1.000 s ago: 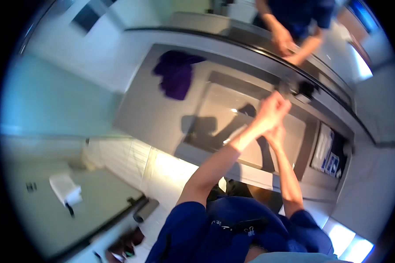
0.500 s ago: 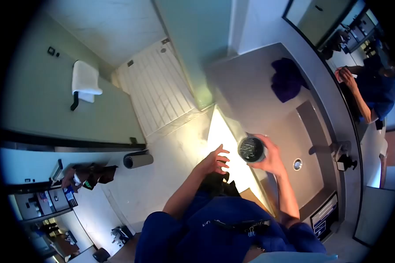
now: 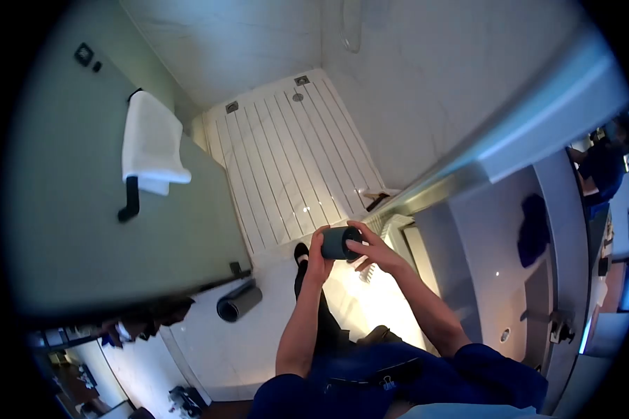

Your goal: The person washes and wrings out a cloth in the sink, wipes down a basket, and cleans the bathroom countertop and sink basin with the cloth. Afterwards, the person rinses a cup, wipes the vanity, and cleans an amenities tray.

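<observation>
A small dark cylindrical cup lies sideways between both hands: the left hand grips its base end, the right hand clasps its far end.

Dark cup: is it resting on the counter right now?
No, both hands, left hand and right hand, hold the dark cup in the air above the floor.

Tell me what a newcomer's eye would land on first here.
The dark cup held between the left hand and right hand, mid-frame above the bright floor. Next, the white towel hung over the glass door's handle at upper left, then the ribbed white shower floor beyond the hands. A purple cloth lies on the grey counter at right.
</observation>
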Motion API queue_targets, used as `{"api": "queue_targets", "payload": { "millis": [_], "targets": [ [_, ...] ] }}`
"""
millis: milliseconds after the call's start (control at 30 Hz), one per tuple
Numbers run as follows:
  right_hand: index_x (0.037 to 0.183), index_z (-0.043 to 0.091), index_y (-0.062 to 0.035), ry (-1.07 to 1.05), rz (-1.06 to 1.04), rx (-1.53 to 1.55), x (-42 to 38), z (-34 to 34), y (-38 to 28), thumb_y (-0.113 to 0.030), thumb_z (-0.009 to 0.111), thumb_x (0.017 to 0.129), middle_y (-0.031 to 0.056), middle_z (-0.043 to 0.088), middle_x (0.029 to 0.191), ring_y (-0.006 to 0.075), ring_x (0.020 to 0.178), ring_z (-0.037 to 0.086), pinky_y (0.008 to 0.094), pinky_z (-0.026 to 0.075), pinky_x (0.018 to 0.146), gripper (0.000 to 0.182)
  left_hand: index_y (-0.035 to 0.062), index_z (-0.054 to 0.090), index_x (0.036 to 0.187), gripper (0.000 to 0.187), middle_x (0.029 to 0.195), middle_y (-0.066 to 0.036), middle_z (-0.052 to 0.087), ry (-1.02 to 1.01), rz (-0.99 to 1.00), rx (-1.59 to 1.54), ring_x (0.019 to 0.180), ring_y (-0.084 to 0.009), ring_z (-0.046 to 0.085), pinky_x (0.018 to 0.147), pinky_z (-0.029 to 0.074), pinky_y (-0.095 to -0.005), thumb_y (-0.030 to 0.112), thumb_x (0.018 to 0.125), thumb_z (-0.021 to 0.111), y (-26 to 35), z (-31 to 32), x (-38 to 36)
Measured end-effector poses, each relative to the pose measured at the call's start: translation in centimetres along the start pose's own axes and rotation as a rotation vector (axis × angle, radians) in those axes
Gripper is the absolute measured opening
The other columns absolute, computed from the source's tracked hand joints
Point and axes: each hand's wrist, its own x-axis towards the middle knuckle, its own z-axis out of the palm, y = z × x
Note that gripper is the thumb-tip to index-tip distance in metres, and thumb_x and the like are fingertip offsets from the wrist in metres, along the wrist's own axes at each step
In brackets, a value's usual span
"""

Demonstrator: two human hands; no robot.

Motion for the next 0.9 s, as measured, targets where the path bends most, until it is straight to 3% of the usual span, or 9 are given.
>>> {"api": "queue_targets", "payload": {
  "millis": [200,367,533,600,667,733,800,867,900],
  "targets": [
    [0.092,0.06,-0.0014,0.3,-0.567,-0.548,22.4,-0.2,-0.5,0.004,0.061,0.066,0.0144,0.063,0.081,0.0239,0.085,0.064,0.0325,0.05,0.07,0.027,0.011,0.046,0.119,0.04,0.115,-0.009,0.053,-0.046,-0.073,-0.117,0.107,-0.0236,0.053,0.082,0.05,-0.0443,0.038,0.089,0.045,8.6,-6.3,12.9],
    [0.095,0.059,-0.0031,0.305,-0.809,-0.765,35.1,-2.7,-1.9,0.004,0.059,0.066,0.0163,0.062,0.078,0.0305,0.074,0.063,0.0336,0.05,0.065,0.03,0.01,0.052,0.111,0.037,0.11,-0.008,0.055,0.062,-0.436,0.215,0.1,-0.019,0.056,0.071,0.054,-0.0387,0.036,0.085,0.052,12.8,-10.4,24.7],
    [0.084,0.058,-0.0029,0.511,-0.601,-0.705,44.6,-6.8,1.0,-0.001,0.06,0.067,0.0138,0.061,0.071,0.029,0.067,0.06,0.0349,0.048,0.059,0.018,0.0079,0.05,0.11,0.037,0.103,-0.007,0.054,0.079,0.332,0.433,0.094,-0.0206,0.055,0.081,0.046,-0.0309,0.028,0.081,0.06,9.8,-12.6,32.9],
    [0.078,0.057,-0.003,0.406,-0.705,-0.872,47.7,-8.8,0.9,-0.004,0.061,0.068,0.0105,0.06,0.071,0.0236,0.068,0.06,0.0347,0.047,0.06,0.011,0.0084,0.051,0.111,0.038,0.104,-0.008,0.055,0.096,0.246,0.274,0.094,-0.0226,0.055,0.082,0.046,-0.0338,0.03,0.082,0.06,10.4,-13.2,35.0],
    [0.072,0.056,-0.0031,0.294,-0.804,-1.046,50.3,-10.6,0.6,-0.007,0.063,0.07,0.0071,0.06,0.07,0.0182,0.07,0.06,0.0345,0.046,0.06,0.008,0.0083,0.05,0.112,0.039,0.103,-0.007,0.055,0.217,-0.399,0.042,0.094,-0.0225,0.055,0.082,0.046,-0.0342,0.032,0.082,0.059,11.3,-13.3,36.9],
    [0.073,0.058,-0.0028,0.224,-0.84,-1.104,52.1,-10.9,0.5,-0.007,0.064,0.067,0.006,0.06,0.071,0.0174,0.071,0.061,0.0335,0.046,0.06,0.009,0.0076,0.049,0.114,0.04,0.102,-0.007,0.055,0.24,-0.379,0.067,0.092,-0.022,0.056,0.082,0.047,-0.0349,0.031,0.083,0.059,9.0,-15.9,39.8],
    [0.079,0.059,-0.0051,0.558,-0.572,-0.476,52.2,-10.7,2.2,-0.004,0.059,0.067,0.0054,0.06,0.079,0.015,0.068,0.058,0.0324,0.047,0.059,0.012,0.0073,0.048,0.117,0.042,0.104,-0.007,0.055,0.138,0.103,0.055,0.094,-0.0211,0.055,0.084,0.046,-0.0344,0.027,0.082,0.06,6.5,-16.4,41.7],
    [0.081,0.06,-0.0072,0.303,-0.274,0.416,54.4,-12.9,7.8,-0.008,0.06,0.07,0.0014,0.061,0.081,0.0139,0.065,0.056,0.0313,0.046,0.057,0.01,0.0064,0.047,0.119,0.041,0.106,-0.007,0.053,0.163,0.242,0.095,0.096,-0.0196,0.054,0.084,0.046,-0.0321,0.022,0.083,0.059,5.3,-15.5,41.9],
    [0.083,0.059,-0.0076,0.337,-0.267,0.235,54.5,-13.9,8.5,-0.006,0.059,0.071,0.0014,0.061,0.081,0.0158,0.065,0.056,0.0328,0.046,0.057,0.012,0.006,0.047,0.118,0.041,0.108,-0.007,0.053,0.148,0.248,0.228,0.098,-0.0192,0.053,0.084,0.046,-0.0314,0.022,0.082,0.058,5.0,-15.4,41.8]
  ]
}}
